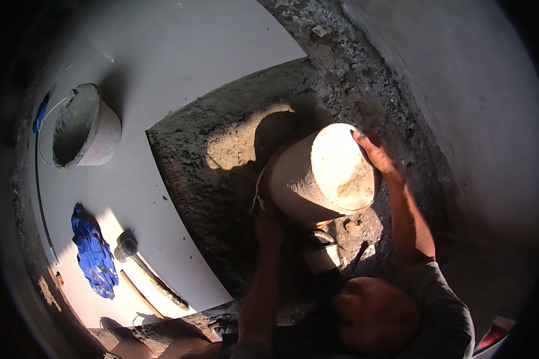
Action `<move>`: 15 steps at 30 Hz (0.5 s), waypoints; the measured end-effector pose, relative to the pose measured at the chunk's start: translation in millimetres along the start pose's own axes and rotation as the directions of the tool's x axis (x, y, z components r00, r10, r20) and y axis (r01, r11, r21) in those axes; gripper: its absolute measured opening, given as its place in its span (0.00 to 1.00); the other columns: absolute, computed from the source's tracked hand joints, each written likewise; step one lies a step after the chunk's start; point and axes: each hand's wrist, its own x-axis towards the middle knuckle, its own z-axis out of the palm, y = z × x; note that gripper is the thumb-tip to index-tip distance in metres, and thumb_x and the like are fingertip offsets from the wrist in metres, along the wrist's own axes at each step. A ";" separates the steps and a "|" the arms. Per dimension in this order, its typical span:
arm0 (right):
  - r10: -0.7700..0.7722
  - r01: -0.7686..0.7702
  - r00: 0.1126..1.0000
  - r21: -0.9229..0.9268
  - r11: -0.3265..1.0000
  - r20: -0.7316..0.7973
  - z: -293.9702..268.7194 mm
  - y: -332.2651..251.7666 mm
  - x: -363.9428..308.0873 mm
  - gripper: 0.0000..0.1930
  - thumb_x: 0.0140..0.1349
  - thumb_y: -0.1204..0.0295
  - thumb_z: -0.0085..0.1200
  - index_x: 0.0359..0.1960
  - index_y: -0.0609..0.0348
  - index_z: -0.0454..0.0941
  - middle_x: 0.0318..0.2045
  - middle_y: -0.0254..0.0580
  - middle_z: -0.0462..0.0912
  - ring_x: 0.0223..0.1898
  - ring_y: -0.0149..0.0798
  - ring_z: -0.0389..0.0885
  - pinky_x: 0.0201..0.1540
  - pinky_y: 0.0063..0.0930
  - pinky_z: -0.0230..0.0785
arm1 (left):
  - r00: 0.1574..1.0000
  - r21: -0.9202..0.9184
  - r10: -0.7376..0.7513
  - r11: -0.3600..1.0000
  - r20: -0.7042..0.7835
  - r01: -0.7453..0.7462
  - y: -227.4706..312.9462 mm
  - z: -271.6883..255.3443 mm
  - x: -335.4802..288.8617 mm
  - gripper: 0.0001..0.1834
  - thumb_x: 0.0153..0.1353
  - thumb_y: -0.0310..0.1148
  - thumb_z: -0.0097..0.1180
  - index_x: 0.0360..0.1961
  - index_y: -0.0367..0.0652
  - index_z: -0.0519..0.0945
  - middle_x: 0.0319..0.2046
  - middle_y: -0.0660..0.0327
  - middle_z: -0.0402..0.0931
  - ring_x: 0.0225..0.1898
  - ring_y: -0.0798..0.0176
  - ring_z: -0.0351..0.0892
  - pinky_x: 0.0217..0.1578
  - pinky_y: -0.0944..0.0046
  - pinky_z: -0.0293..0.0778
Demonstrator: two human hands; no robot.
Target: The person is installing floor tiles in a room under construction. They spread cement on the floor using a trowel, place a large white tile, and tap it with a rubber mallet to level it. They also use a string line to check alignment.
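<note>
I hold a bucket (293, 182) tipped over in front of me, its pale base (341, 167) turned up toward me in bright sun and its mouth facing away to the left. My right hand (374, 152) grips the edge of the base, fingers curled over it. In deep shadow, my left hand (268, 224) is at the bucket's rim beside the dangling handle (258, 190); its fingers show only dimly. Under and beyond the bucket lies rough, grey, wet-looking mortar (230, 105). What is inside the bucket is hidden.
A white sheet (185, 54) covers the floor left and far. On it are a second mortar-crusted bucket (102, 134), a crumpled blue plastic bag (94, 251), a hammer (147, 269) and a thin stick (141, 294). Rubble (353, 72) runs along the pale wall (461, 90) on the right.
</note>
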 end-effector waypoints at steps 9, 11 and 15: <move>-0.064 0.076 0.995 -0.147 0.986 0.081 2.3 -34.7 9.9 0.45 0.51 0.35 0.49 0.51 0.72 0.72 0.43 0.66 0.77 0.47 0.58 0.77 0.52 0.44 0.67 | 0.945 -0.144 -0.230 0.969 -0.232 0.200 54.4 -34.1 2.6 0.22 0.65 0.43 0.43 0.40 0.29 0.75 0.38 0.37 0.75 0.42 0.36 0.74 0.40 0.49 0.70; -0.184 0.203 0.977 -0.220 0.954 0.107 -7.6 -61.1 11.7 0.43 0.53 0.36 0.47 0.51 0.70 0.72 0.43 0.65 0.77 0.47 0.57 0.77 0.51 0.43 0.67 | 0.919 -0.064 -0.314 0.949 -0.238 0.308 72.1 -39.2 12.7 0.23 0.65 0.44 0.44 0.38 0.29 0.75 0.37 0.37 0.75 0.41 0.37 0.76 0.39 0.50 0.70; -0.442 0.452 0.891 -0.265 0.852 0.100 -46.2 -157.1 -15.9 0.37 0.56 0.42 0.51 0.51 0.68 0.73 0.41 0.56 0.80 0.44 0.47 0.79 0.49 0.34 0.69 | 0.937 -0.463 -0.156 0.887 -0.314 -0.008 129.1 -52.5 33.3 0.23 0.65 0.44 0.45 0.37 0.28 0.76 0.33 0.51 0.79 0.32 0.56 0.77 0.35 0.59 0.70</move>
